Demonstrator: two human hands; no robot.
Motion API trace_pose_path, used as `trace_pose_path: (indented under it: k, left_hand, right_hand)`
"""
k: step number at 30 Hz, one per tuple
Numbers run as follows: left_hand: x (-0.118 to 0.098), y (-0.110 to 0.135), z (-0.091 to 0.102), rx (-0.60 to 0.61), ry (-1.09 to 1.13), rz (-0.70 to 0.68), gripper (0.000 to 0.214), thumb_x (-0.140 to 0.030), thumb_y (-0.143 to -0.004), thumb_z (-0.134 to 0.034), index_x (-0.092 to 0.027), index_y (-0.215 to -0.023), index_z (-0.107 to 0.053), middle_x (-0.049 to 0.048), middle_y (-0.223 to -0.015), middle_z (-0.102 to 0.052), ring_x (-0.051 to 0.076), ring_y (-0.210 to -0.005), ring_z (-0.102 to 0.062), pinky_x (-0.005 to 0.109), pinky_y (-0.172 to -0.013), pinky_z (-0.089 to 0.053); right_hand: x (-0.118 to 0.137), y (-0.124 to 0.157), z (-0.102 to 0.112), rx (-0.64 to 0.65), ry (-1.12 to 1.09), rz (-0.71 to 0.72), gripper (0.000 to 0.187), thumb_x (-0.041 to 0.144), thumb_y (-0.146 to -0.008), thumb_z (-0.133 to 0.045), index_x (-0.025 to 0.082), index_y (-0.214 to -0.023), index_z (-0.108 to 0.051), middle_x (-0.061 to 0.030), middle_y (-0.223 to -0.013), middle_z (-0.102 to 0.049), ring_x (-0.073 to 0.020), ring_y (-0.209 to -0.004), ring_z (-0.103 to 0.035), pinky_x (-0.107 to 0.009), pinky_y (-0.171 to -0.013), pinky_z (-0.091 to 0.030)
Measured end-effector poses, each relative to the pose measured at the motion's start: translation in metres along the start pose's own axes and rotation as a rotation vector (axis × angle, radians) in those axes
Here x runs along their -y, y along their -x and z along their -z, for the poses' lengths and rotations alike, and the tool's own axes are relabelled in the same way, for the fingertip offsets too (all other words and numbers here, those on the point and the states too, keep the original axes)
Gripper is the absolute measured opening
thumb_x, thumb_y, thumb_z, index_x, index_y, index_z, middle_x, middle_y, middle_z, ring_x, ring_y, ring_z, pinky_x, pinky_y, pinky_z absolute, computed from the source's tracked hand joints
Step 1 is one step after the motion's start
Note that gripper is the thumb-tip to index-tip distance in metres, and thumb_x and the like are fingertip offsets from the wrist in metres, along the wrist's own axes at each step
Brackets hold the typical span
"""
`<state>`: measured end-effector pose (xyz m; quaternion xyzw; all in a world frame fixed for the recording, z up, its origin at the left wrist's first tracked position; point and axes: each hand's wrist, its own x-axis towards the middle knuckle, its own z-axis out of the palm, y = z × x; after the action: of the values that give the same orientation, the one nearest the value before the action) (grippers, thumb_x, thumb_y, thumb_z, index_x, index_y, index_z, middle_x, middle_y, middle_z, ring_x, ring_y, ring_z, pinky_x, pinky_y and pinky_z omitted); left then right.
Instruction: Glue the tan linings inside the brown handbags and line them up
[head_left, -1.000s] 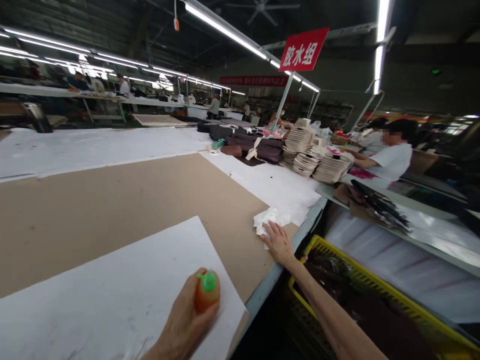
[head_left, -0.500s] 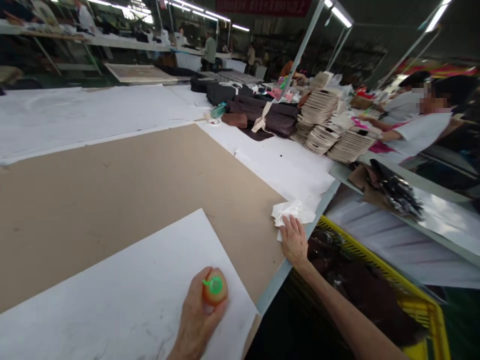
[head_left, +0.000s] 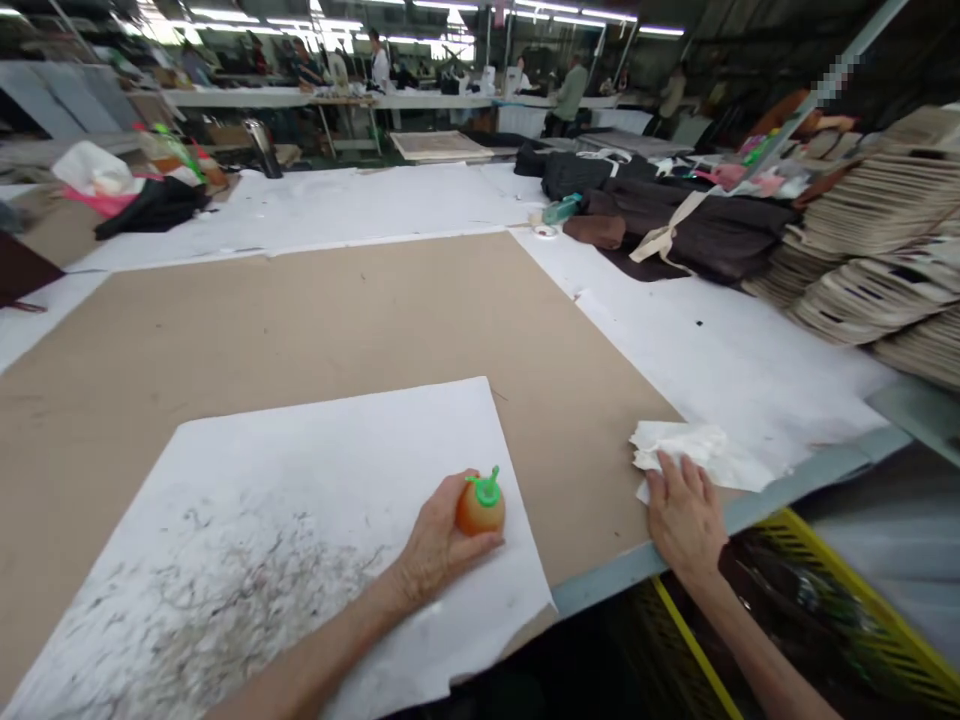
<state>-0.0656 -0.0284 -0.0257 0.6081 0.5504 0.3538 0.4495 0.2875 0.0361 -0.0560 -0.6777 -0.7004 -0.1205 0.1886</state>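
My left hand (head_left: 437, 545) is wrapped round a small orange bottle with a green cap (head_left: 481, 505), which stands on a white paper sheet (head_left: 315, 480) smeared with grey marks at its lower left. My right hand (head_left: 684, 515) lies flat with fingers stretched out on a crumpled white cloth (head_left: 697, 452) at the table's near right edge. Both lie over a large brown board (head_left: 315, 310) on the worktable.
Dark fabric bundles (head_left: 690, 225) and stacks of pale flat pieces (head_left: 877, 250) fill the right side. A yellow crate (head_left: 847, 620) sits below the table edge. A black and pink heap (head_left: 142, 200) lies far left. People work at distant tables (head_left: 465, 98).
The view has swung left and down, showing more of the marked paper and the table's left side. Both hands stay on the bottle and on the cloth.
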Motion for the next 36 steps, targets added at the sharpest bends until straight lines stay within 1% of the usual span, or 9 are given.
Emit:
trace_pose_path:
  k: [6,10,15,19,23,25,28,33,36]
  left_hand:
    - [-0.013,0.006,-0.003,-0.030,-0.034,0.025,0.058,-0.039,-0.065,-0.074,-0.015,-0.113,-0.052,0.0071,-0.104,-0.058,0.022,-0.094,-0.053,0.036,-0.088,-0.042]
    - [-0.023,0.010,-0.010,-0.036,0.140,-0.015,0.061,-0.039,-0.068,-0.072,-0.015,-0.117,-0.047,0.0029,-0.092,-0.055,0.017,-0.083,-0.051,0.029,-0.076,-0.043]
    - [-0.032,0.011,-0.029,-0.127,0.337,0.005,0.043,-0.038,-0.074,-0.065,-0.015,-0.106,-0.048,0.0005,-0.082,-0.051,0.012,-0.072,-0.048,0.025,-0.067,-0.040]
    - [-0.036,0.004,-0.040,-0.227,0.357,0.024,0.031,-0.038,-0.071,-0.066,-0.015,-0.082,-0.049,-0.0035,-0.069,-0.045,0.009,-0.062,-0.041,0.022,-0.058,-0.035]
    - [-0.037,-0.002,-0.045,-0.258,0.277,0.033,0.030,-0.039,-0.071,-0.065,-0.014,-0.081,-0.051,-0.0039,-0.067,-0.046,0.009,-0.060,-0.041,0.022,-0.057,-0.035]
    - [-0.040,-0.003,-0.045,-0.291,0.214,0.020,0.027,-0.037,-0.073,-0.062,-0.014,-0.082,-0.053,-0.0027,-0.068,-0.049,0.011,-0.062,-0.043,0.023,-0.057,-0.036]
    - [-0.048,-0.001,-0.045,-0.324,0.091,-0.026,0.026,-0.037,-0.074,-0.058,-0.014,-0.086,-0.057,-0.0003,-0.073,-0.055,0.014,-0.069,-0.048,0.024,-0.062,-0.039]
    - [-0.065,0.004,-0.046,-0.367,-0.180,0.072,0.023,-0.037,-0.073,-0.059,-0.015,-0.080,-0.060,-0.0005,-0.074,-0.058,0.016,-0.072,-0.051,0.024,-0.065,-0.040]
    - [-0.075,0.009,-0.051,-0.394,-0.334,0.128,0.021,-0.037,-0.072,-0.060,-0.017,-0.079,-0.059,-0.0005,-0.075,-0.059,0.017,-0.072,-0.052,0.025,-0.066,-0.039]
  right_hand:
    - [-0.007,0.007,-0.007,-0.094,-0.323,-0.065,0.039,0.039,-0.085,-0.035,0.016,-0.098,-0.064,-0.0152,-0.117,-0.059,-0.0327,-0.114,-0.047,-0.051,-0.101,-0.034]
    - [0.005,0.012,0.008,-0.086,-0.592,-0.147,0.049,0.053,-0.080,-0.039,0.014,-0.091,-0.066,-0.0191,-0.121,-0.058,-0.0371,-0.115,-0.047,-0.054,-0.102,-0.031]
    - [0.063,0.004,0.060,0.085,-0.970,-0.113,0.053,0.057,-0.083,-0.044,0.016,-0.110,-0.064,-0.0123,-0.119,-0.062,-0.0330,-0.111,-0.055,-0.048,-0.097,-0.041]
    - [0.122,-0.009,0.096,0.233,-1.203,-0.052,0.051,0.053,-0.090,-0.043,0.012,-0.114,-0.063,-0.0087,-0.094,-0.071,-0.0283,-0.083,-0.065,-0.036,-0.069,-0.054]
    - [0.155,-0.019,0.107,0.245,-1.319,0.032,0.051,0.052,-0.089,-0.046,0.014,-0.121,-0.059,-0.0115,-0.117,-0.063,-0.0300,-0.107,-0.056,-0.042,-0.091,-0.044]
    - [0.161,-0.020,0.107,0.258,-1.338,0.105,0.044,0.050,-0.085,-0.051,0.017,-0.113,-0.064,-0.0122,-0.126,-0.058,-0.0299,-0.116,-0.050,-0.045,-0.101,-0.035]
    - [0.162,-0.019,0.107,0.330,-1.345,0.227,0.026,0.042,-0.078,-0.062,0.020,-0.088,-0.070,-0.0109,-0.123,-0.059,-0.0287,-0.104,-0.056,-0.040,-0.096,-0.040]
    - [0.152,-0.025,0.099,0.384,-1.384,0.166,0.038,0.043,-0.084,-0.056,0.014,-0.109,-0.060,-0.0074,-0.087,-0.068,-0.0219,-0.068,-0.061,-0.030,-0.060,-0.050]
    - [0.143,-0.030,0.092,0.392,-1.419,0.143,0.047,0.044,-0.085,-0.054,0.013,-0.121,-0.051,-0.0088,-0.096,-0.068,-0.0237,-0.079,-0.063,-0.031,-0.065,-0.052]
